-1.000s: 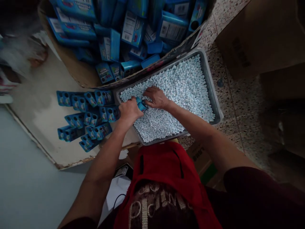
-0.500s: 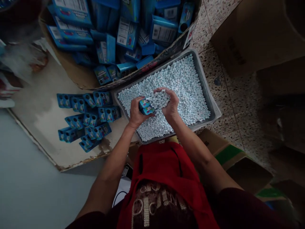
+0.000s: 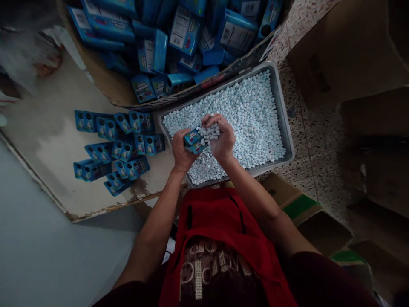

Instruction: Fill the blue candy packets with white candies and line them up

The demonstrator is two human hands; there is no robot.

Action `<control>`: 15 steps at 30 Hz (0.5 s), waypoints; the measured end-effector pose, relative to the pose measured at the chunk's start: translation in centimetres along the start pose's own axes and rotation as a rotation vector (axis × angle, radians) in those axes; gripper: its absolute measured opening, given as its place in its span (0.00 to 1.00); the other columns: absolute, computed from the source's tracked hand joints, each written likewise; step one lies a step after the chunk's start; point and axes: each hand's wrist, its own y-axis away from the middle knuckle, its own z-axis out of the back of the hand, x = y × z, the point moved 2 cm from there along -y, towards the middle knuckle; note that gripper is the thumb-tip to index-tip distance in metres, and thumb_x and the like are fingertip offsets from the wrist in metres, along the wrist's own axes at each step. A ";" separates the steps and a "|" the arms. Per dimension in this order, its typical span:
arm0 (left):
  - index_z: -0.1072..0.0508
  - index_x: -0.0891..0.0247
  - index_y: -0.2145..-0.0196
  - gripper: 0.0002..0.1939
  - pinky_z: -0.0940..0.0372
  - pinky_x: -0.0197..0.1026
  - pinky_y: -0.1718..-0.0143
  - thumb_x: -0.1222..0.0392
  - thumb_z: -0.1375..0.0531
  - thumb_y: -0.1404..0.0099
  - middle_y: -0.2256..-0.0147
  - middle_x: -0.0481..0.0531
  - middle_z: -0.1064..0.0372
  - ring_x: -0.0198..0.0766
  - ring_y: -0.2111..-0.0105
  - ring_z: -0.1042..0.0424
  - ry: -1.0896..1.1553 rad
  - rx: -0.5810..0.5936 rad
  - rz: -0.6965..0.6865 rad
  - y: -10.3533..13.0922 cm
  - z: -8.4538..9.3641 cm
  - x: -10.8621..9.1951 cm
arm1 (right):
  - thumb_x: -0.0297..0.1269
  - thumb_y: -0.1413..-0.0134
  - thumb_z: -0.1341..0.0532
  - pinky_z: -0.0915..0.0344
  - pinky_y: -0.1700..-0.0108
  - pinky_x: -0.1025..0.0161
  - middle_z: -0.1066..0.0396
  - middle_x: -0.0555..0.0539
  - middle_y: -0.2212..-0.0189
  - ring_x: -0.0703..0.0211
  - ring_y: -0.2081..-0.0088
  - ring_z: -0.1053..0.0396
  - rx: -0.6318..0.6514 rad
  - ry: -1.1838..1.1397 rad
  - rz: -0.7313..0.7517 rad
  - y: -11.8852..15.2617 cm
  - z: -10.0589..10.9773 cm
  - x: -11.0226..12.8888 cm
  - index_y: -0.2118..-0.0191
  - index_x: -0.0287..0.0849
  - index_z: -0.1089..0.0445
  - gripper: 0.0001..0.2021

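My left hand (image 3: 179, 153) is wrapped round small blue candy boxes (image 3: 193, 136), two of them showing, tilted with their ends toward my right hand. Cupped beside them, my right hand (image 3: 224, 143) holds a handful of small pale candies (image 3: 212, 132). The handful touches the ends of the boxes; whether candies are inside them cannot be made out. Both hands are above a grey tray (image 3: 285, 111) filled with loose pale blue and white candies (image 3: 252, 119).
Several blue candy boxes (image 3: 123, 155) stand grouped on the worn white tabletop (image 3: 54, 170) to the left. A large carton (image 3: 105, 91) heaped with flat blue boxes (image 3: 185, 32) is behind the tray. Brown cartons (image 3: 319, 51) stand on the speckled floor to the right.
My right hand has moved slightly left against the boxes and its fingers have curled in more. The handful of candies in it looks smaller. The whole view has shifted a little.
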 end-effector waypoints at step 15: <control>0.32 0.58 0.43 0.35 0.27 0.55 0.43 0.53 0.25 0.45 0.48 0.58 0.24 0.54 0.46 0.23 -0.019 0.121 0.100 -1.2 1.6 0.4 | 0.54 0.22 0.50 0.32 0.30 0.49 0.21 0.47 0.47 0.53 0.40 0.25 0.269 0.294 0.064 2.8 -0.1 1.7 0.55 0.51 0.22 0.22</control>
